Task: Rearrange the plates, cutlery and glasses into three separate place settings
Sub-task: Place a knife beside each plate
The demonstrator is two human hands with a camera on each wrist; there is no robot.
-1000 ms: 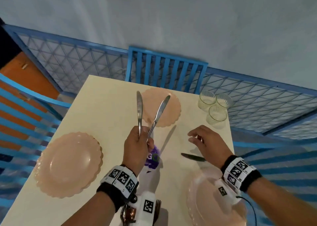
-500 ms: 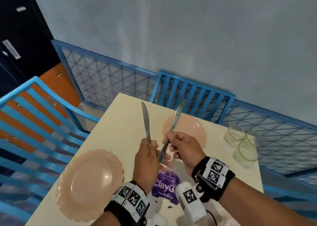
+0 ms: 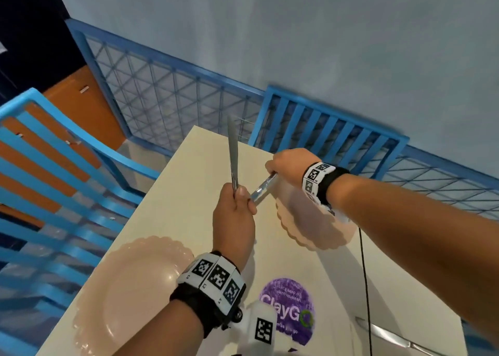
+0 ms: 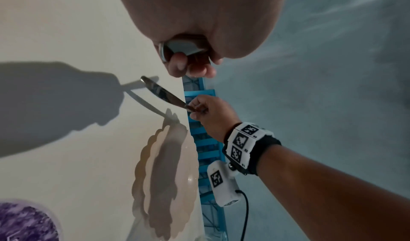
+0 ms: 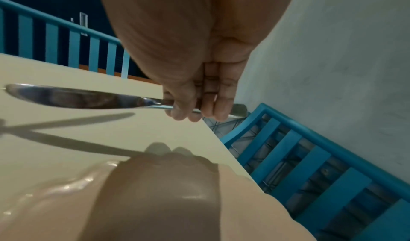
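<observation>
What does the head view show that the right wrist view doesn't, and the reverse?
Only the head view shows the left hand holding an upright knife, the near-left plate, the purple sticker and a third knife lying at the bottom right. Only the right wrist view shows the whole blade of the right hand's knife and its shadow on the table. Both show the right hand gripping that knife beside the far plate.

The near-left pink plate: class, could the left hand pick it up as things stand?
Probably not yet: the left hand is gripping an upright knife. The plate itself lies uncovered just beside that wrist.
</observation>
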